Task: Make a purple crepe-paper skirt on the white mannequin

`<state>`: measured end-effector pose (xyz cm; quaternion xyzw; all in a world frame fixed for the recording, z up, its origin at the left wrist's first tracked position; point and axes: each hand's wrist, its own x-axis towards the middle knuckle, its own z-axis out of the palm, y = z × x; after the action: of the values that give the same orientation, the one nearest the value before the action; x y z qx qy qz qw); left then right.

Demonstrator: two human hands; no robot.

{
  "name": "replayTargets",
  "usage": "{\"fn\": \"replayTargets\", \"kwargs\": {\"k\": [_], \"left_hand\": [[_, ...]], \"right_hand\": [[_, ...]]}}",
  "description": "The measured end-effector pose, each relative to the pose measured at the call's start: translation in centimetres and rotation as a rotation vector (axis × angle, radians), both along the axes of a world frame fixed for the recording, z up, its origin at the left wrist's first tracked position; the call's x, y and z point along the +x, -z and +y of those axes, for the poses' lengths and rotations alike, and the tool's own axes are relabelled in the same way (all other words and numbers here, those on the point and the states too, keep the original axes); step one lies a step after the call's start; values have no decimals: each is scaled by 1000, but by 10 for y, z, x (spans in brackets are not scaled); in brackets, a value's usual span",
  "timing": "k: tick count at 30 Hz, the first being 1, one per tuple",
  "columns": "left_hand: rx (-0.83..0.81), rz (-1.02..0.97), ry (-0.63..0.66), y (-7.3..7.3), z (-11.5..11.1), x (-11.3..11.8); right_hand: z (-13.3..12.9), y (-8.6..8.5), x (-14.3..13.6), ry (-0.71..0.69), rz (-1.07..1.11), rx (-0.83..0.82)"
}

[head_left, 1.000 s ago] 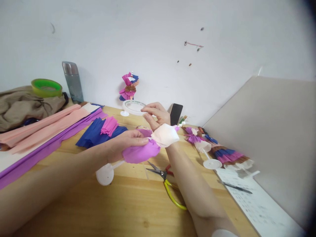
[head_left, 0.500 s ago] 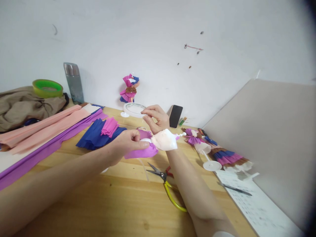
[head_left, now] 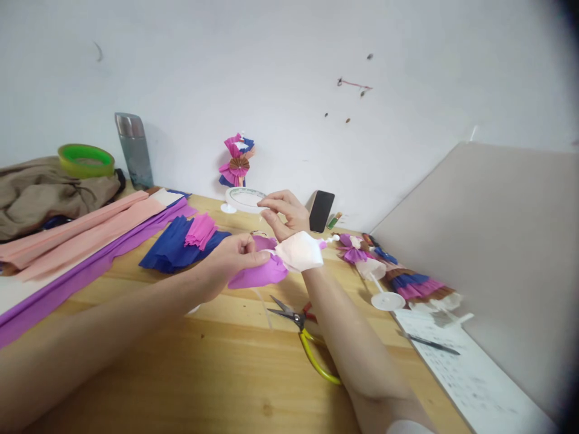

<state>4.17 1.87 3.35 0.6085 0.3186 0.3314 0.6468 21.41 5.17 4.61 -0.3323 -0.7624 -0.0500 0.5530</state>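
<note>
My left hand (head_left: 233, 262) pinches a doll-like piece made of purple crepe paper (head_left: 259, 272) and a whitish paper part (head_left: 299, 251), with a small white bead-like tip pointing right. Behind it, my right hand (head_left: 287, 215) has its thumb and fingers closed at the edge of a roll of clear tape (head_left: 246, 199), which stands out to the left of the fingertips. Below the hands, scissors with yellow and red handles (head_left: 298, 319) lie with their blades apart, partly behind my right forearm.
Pleated blue paper (head_left: 165, 247) and pink paper (head_left: 200, 231) lie left of my hands. Long crepe strips (head_left: 94, 235), a bottle (head_left: 134, 150) and green tape (head_left: 85, 161) are farther left. A phone (head_left: 321, 211), a paper figure (head_left: 239, 161), a white stand (head_left: 388, 301) and a pen (head_left: 433, 344) are also around.
The whole view has shifted very slightly. The whitish paper part has risen a little and my left thumb sits slightly differently on the purple paper; the tape roll stays at my right fingers.
</note>
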Motion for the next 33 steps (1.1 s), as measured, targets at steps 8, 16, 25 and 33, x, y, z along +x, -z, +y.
{"fn": "replayTargets", "kwargs": {"k": [8, 16, 25, 33], "left_hand": [[-66, -126, 73, 4, 4, -1], [-96, -187, 118, 2, 8, 0], [-288, -374, 241, 3, 5, -1], [-533, -556, 388, 10, 5, -4]], "right_hand": [[-2, -3, -1, -15, -4, 36], [-1, -2, 1, -6, -9, 44], [-2, -7, 4, 32, -43, 53], [-14, -17, -4, 28, 5, -32]]}}
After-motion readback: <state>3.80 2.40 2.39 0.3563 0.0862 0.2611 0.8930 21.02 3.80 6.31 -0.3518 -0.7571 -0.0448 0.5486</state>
